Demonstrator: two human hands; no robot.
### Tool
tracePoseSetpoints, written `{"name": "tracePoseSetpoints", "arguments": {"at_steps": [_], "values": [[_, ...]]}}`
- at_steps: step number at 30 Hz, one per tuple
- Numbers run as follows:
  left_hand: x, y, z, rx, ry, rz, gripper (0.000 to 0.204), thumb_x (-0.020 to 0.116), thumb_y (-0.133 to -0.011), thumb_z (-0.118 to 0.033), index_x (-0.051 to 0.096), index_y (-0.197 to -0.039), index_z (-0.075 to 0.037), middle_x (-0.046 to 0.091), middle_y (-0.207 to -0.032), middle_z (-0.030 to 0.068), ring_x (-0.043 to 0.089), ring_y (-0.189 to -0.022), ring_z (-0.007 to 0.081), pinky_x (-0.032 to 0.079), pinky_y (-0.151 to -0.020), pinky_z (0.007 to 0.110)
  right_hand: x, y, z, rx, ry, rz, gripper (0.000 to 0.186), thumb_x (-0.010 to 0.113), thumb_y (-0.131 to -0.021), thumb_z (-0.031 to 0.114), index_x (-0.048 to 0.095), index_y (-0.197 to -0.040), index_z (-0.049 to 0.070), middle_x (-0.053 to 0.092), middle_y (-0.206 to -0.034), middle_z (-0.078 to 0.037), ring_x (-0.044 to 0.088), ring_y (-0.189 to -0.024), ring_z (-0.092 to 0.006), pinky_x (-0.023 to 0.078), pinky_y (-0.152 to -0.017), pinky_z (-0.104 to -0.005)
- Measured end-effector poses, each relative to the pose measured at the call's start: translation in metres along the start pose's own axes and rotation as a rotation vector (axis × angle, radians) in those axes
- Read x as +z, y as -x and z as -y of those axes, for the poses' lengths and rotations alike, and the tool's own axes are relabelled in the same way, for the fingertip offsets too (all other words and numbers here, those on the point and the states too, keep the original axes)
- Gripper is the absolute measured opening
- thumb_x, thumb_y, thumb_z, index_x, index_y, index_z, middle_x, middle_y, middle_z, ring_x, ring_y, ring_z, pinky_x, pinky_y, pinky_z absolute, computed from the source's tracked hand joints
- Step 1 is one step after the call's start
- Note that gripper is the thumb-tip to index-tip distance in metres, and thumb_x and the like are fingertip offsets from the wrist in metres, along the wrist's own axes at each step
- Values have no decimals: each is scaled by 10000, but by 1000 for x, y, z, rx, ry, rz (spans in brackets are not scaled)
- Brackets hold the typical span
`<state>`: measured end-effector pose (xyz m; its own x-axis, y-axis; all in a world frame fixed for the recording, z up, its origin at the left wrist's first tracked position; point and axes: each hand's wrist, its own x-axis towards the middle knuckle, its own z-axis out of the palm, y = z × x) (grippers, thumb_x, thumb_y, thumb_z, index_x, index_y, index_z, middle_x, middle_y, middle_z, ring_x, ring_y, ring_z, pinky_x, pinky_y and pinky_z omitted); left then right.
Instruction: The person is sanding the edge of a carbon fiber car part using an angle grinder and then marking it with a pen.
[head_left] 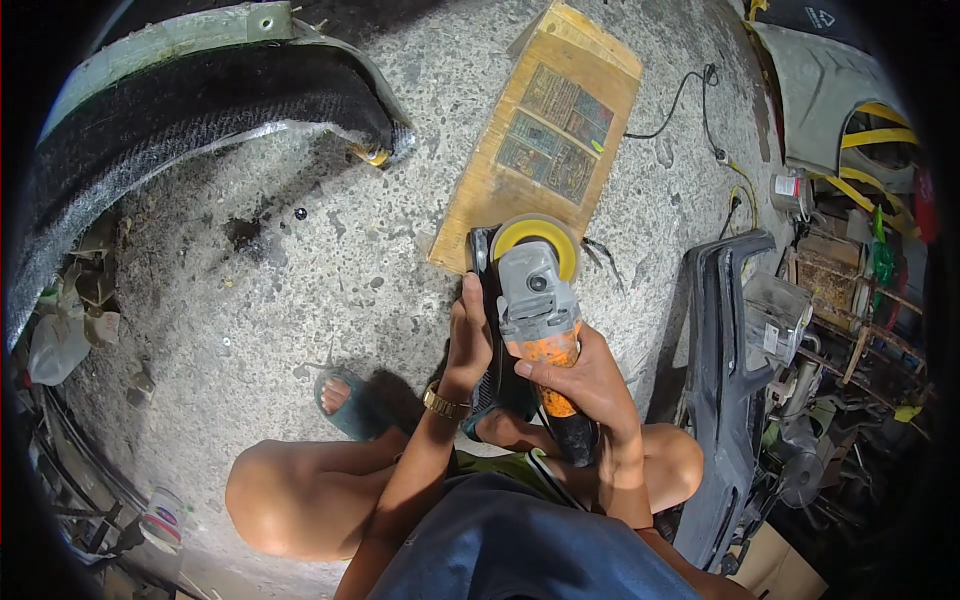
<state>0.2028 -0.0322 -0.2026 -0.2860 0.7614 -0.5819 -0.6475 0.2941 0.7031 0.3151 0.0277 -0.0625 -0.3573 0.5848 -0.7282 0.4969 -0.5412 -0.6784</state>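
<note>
My right hand (pixel 590 380) is wrapped around the orange body of a grey-headed angle grinder (pixel 545 300). The grinder's round yellow disc (pixel 536 224) faces away from me, by the near end of a wooden box (pixel 478 200). My left hand (pixel 470 345), with a gold watch on its wrist, is closed on a narrow black part (pixel 482 248). That part stands just left of the disc, and its lower length is partly hidden by my hand and the grinder. I cannot tell whether the disc touches it.
A large black curved panel (pixel 230 90) lies at the upper left. On the right are a long dark bumper-like piece (pixel 715 400), a can (pixel 790 192) and cluttered scrap. A black cord (pixel 680 100) runs over the concrete floor beyond the box. A plastic jug (pixel 58 345) sits at the left.
</note>
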Motion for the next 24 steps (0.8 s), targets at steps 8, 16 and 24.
{"name": "tracePoseSetpoints", "arguments": {"at_steps": [8, 16, 24], "values": [[-1, 4, -10, -4, -6, 81, 758, 209, -1074, -570, 635, -1131, 54, 717, -967, 151, 680, -868, 205, 534, -785, 343, 3, -1, 4, -8, -22, 20, 622, 885, -777, 176, 568, -1261, -53, 685, -1141, -98, 635, -1026, -145, 511, -922, -312], [-1, 4, -9, -38, 2, 97, 743, 233, -1075, -567, 629, -1160, 55, 712, -1018, 144, 666, -917, 193, 525, -818, 340, 1, 1, 5, -3, -24, 24, 615, 880, -784, 171, 568, -1266, -51, 686, -1142, -97, 638, -1027, -144, 515, -916, -309], [1, 5, -14, -44, 57, 64, 721, 263, -1078, -559, 613, -1207, 58, 701, -1068, 121, 654, -947, 178, 520, -838, 338, -1, 1, 3, 5, -15, 6, 621, 883, -780, 179, 568, -1263, -52, 688, -1141, -102, 641, -1022, -148, 519, -909, -314]]}}
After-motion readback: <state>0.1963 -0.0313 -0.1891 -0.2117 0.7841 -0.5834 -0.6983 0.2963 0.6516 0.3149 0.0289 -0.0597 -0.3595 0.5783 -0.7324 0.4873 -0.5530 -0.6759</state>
